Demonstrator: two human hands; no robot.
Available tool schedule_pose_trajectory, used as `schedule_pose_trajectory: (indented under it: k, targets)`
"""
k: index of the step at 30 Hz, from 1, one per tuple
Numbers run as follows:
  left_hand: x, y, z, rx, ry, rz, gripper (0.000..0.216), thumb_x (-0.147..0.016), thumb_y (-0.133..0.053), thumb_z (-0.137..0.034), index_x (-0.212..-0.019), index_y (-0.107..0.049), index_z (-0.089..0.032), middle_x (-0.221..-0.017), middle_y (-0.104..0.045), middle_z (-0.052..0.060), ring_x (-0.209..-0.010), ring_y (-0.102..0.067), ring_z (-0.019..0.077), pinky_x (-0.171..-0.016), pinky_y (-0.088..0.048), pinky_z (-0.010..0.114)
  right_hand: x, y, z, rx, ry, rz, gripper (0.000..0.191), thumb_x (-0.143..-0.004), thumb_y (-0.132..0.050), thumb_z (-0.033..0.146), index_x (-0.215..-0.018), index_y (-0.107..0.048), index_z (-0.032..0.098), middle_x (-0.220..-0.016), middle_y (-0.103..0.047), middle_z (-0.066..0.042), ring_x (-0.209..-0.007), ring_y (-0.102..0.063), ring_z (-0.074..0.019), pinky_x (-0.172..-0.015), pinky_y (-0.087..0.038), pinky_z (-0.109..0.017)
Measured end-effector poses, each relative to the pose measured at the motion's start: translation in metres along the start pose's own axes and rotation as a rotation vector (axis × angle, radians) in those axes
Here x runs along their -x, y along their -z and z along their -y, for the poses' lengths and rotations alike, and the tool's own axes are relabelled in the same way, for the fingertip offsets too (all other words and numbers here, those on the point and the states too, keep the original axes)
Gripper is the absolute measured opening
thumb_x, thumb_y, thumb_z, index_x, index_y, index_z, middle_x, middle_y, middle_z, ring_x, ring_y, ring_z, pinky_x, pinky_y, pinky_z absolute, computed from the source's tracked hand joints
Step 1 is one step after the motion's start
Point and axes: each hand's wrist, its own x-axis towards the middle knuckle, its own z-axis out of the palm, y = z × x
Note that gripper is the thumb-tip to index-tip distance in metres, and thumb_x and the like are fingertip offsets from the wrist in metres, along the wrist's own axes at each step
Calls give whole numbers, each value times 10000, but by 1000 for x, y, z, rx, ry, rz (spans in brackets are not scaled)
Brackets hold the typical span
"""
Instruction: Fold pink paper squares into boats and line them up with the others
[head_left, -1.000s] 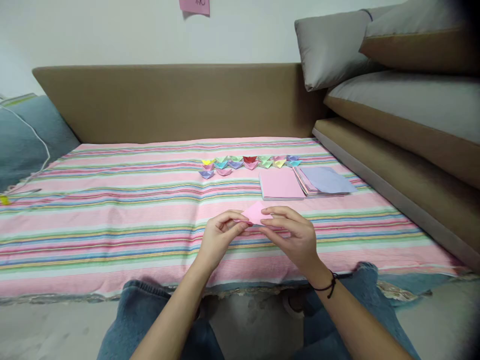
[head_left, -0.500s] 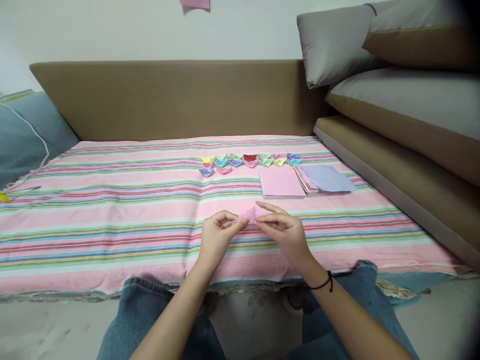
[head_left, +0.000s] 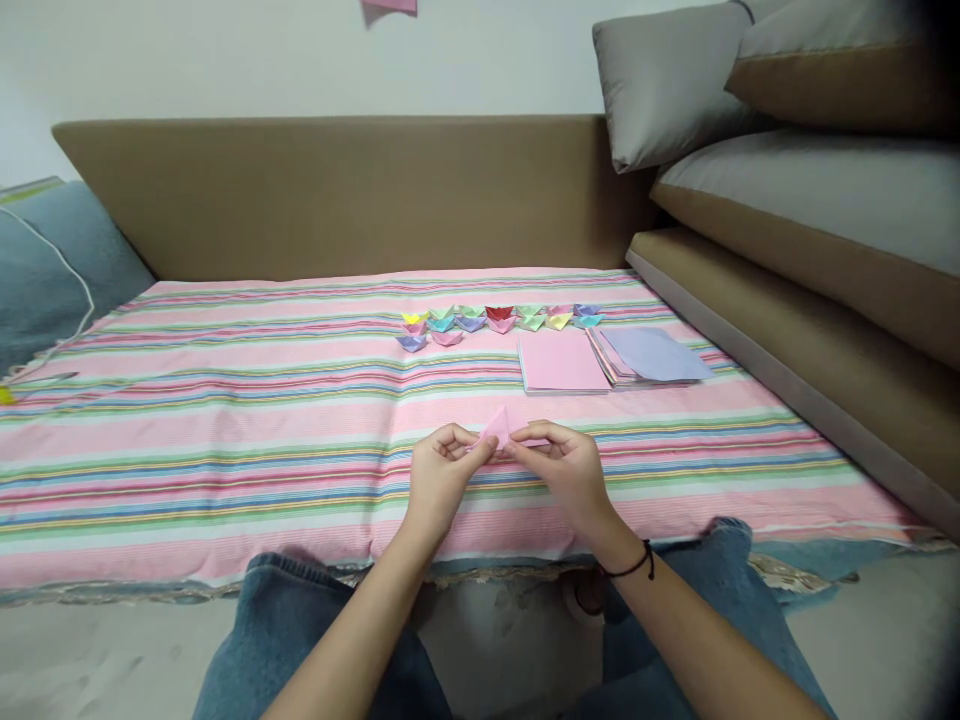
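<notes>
A small piece of folded pink paper [head_left: 498,424] is held just above the striped cloth, its pointed top showing between my hands. My left hand [head_left: 444,470] pinches its left side, thumb in front and fingers behind. From the other side, my right hand [head_left: 568,467] grips it with thumb and fingers, close to the left thumb. The fingers cover much of the paper's lower part. Beyond my hands, several folded paper boats [head_left: 499,320] in various colours stand in rows. Nearer on the right lie a stack of pink square paper [head_left: 564,362] and a looser stack topped with lavender paper [head_left: 654,356].
The pink striped cloth [head_left: 225,440] covers the seat up to a brown backrest [head_left: 337,200]. Large grey and brown cushions [head_left: 817,220] are piled on the right. At the far left are a blue cushion [head_left: 64,270], a white cord [head_left: 71,268] and a yellow-handled tool [head_left: 7,395].
Both hands have shifted the pink paper slightly; its peak now stands more upright. The right index finger has come down onto the paper, and the right hand sits closer to the left.
</notes>
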Motion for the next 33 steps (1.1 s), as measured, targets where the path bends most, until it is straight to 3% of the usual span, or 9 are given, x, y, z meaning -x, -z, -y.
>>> schedule_pose_trajectory:
  k: [17, 33]
  targets:
    - [1, -3, 3, 68, 33, -5, 262, -641, -754, -291, -602, -539, -148, -575, -664, 2, -629, -679, 158, -677, -526, 267, 1, -2, 1, 11, 68, -27, 130, -596, -780, 245, -656, -692, 170, -745, -631, -19, -690, -648, -163, -606, -589, -269]
    - [1, -4, 3, 9, -7, 3, 300, -639, -752, -331, -619, -509, -158, -572, -649, -1, -606, -668, 157, -638, -520, 265, -2, 0, 1, -70, -89, 2, 167, -601, -777, 263, -656, -649, 171, -660, -652, 0, -616, -671, -173, -603, -565, -281]
